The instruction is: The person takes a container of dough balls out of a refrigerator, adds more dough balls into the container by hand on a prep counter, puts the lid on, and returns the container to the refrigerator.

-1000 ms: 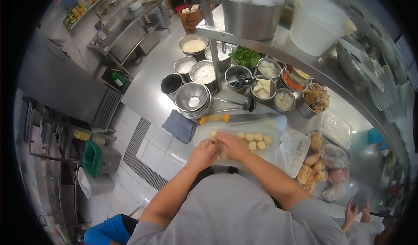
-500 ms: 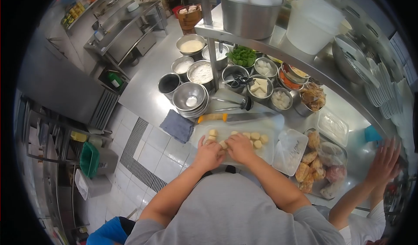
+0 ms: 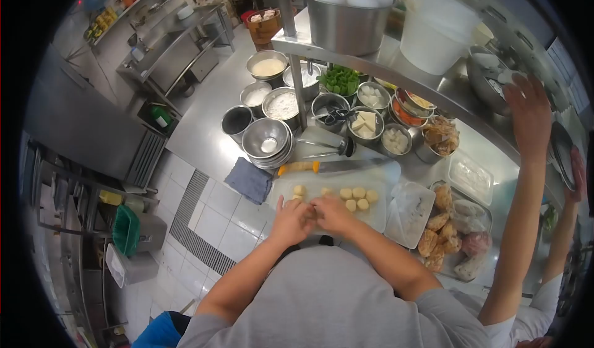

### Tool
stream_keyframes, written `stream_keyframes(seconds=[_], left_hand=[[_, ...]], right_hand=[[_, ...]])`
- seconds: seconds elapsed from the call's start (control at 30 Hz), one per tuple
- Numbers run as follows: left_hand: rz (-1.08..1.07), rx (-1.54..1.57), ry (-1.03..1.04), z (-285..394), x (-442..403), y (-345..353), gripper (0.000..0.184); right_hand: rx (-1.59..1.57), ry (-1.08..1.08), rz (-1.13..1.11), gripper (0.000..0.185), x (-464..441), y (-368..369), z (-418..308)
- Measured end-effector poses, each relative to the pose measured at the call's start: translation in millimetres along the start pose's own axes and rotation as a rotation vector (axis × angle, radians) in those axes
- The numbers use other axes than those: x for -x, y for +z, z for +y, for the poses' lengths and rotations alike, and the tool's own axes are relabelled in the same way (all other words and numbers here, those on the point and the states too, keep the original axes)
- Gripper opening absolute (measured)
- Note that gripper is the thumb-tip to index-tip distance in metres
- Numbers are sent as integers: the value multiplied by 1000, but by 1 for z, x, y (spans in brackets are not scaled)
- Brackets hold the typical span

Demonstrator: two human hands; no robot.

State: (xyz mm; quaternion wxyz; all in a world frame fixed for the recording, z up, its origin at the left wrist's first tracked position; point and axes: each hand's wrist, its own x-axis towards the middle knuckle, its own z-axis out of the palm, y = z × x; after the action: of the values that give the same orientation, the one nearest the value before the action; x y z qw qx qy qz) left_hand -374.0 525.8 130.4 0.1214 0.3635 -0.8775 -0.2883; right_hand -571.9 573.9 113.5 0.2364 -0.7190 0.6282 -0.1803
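My left hand (image 3: 293, 222) and my right hand (image 3: 333, 215) meet fingertip to fingertip over the near side of a pale cutting board (image 3: 376, 217). Their fingers are bent and closed; whatever is pinched between them is hidden. Short pale-yellow dough pieces lie on the board: one dough piece (image 3: 299, 191) past my left fingers, another dough piece (image 3: 326, 191) just beyond my right hand, and a cluster of several dough pieces (image 3: 359, 194) to the right. Across the board's far side rests a large knife (image 3: 346, 166) with a yellow handle.
Stacked steel bowls (image 3: 267, 139) and a folded blue-grey cloth (image 3: 249, 180) stand left of the board. Steel tubs of ingredients (image 3: 365, 125) fill the back. A clear container (image 3: 411, 215) and a tray of browned food (image 3: 440, 230) sit right. A co-worker's hand (image 3: 529, 103) reaches to the overhead shelf (image 3: 396, 69).
My hands have drawn closer together, covering the dough piece seen between them before. On the right, the co-worker's hands have moved apart, one rising to the shelf, the other at a dark round pan.
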Motion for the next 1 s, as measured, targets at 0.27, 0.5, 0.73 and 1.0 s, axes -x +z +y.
stream_keyframes(seconds=[0.27,0.5,0.73,1.0], left_hand=[[40,-118,60,-9,2,14,40],[192,-4,42,-8,5,21,41],[74,-52,35,-9,5,16,45],[62,-78,25,-7,6,14,51]], right_hand=[[260,16,-19,38,27,-6,6],[-167,127,232,30,-1,-3,-1],[68,92,283,30,-9,-7,12],[52,-224,479,32,-16,12,16]])
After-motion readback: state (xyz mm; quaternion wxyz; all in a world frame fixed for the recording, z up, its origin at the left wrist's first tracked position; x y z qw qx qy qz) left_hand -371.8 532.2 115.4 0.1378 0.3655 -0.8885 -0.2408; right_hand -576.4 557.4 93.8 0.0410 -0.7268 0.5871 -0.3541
